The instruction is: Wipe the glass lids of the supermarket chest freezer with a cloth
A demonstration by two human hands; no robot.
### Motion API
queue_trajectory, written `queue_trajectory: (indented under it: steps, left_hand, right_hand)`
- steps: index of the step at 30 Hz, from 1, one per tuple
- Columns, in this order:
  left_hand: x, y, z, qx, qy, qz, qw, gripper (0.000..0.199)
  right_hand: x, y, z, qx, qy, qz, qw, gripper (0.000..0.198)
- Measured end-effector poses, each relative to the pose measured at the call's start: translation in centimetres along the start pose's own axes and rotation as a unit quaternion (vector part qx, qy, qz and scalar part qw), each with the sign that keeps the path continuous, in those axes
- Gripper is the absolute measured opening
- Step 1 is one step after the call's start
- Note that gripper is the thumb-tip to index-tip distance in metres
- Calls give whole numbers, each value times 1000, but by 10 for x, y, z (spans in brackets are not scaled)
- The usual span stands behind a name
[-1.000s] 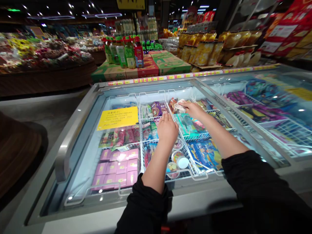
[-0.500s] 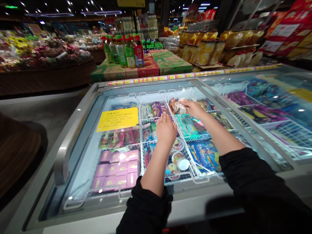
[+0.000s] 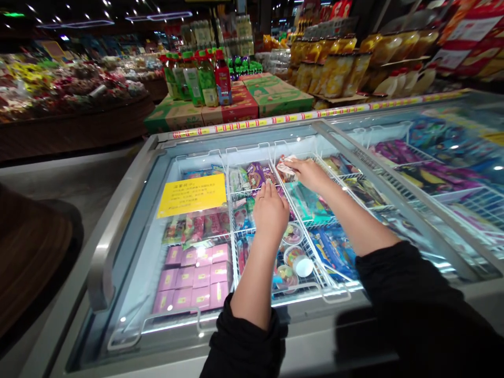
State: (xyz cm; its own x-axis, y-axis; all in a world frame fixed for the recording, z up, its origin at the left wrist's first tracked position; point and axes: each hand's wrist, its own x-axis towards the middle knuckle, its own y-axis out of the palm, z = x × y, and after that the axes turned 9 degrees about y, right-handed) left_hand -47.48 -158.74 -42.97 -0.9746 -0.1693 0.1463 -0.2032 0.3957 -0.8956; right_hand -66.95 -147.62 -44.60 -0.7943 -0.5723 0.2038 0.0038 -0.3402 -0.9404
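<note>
My left hand [image 3: 271,212] is stretched out over the middle column of baskets in a chest freezer [image 3: 103,231]. Its fingers lie flat and close together, with nothing visible in them. Whether it rests on the glass lid cannot be told. Farther back, my right hand [image 3: 312,176] is closed on a crumpled, whitish-pink piece [image 3: 289,161]; it could be a wrapper or a tissue. Below it in a wire basket lie teal packs [image 3: 311,205]. Purple packets [image 3: 256,175] sit just beyond my left fingertips. Round tubs [image 3: 292,233] lie nearer, partly behind my left forearm.
A yellow notice [image 3: 192,195] is on the glass at left, above pink boxes [image 3: 192,278]. A metal handle [image 3: 101,273] stands at the freezer's left. Bottles [image 3: 207,79] on cartons [image 3: 275,94] and jars [image 3: 340,76] are behind the freezer.
My right hand, with the whitish-pink piece, has shifted slightly left relative to the baskets. My left hand has barely moved. The view has turned slightly.
</note>
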Motion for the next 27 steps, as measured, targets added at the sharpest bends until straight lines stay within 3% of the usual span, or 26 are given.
queue_trajectory:
  steps: [3, 8, 11, 16, 19, 24, 27]
  left_hand:
    - [0, -4, 0, -6, 2, 19, 1000, 56]
    - [0, -12, 2, -19, 4, 45, 999, 58]
    - [0, -14, 3, -30, 9, 50, 998, 58]
    - [0, -15, 2, -35, 6, 52, 998, 58]
    - [0, -12, 1, -27, 6, 50, 998, 57]
    - [0, -10, 2, -23, 7, 48, 999, 58]
    - [0, -9, 2, -20, 7, 48, 999, 57]
  right_hand:
    - [-1, -2, 6, -15, 43, -18, 999, 41]
    - [28, 1, 41, -83, 108, -26, 990, 33]
    - [31, 2, 49, -105, 84, -22, 991, 31]
    - [17, 0, 24, -81, 71, -34, 994, 51]
    - [25, 5, 15, -95, 73, -29, 992, 41]
    - [51, 19, 37, -99, 61, -30, 993, 36]
    - [47, 21, 44, -81, 30, -7, 996, 37]
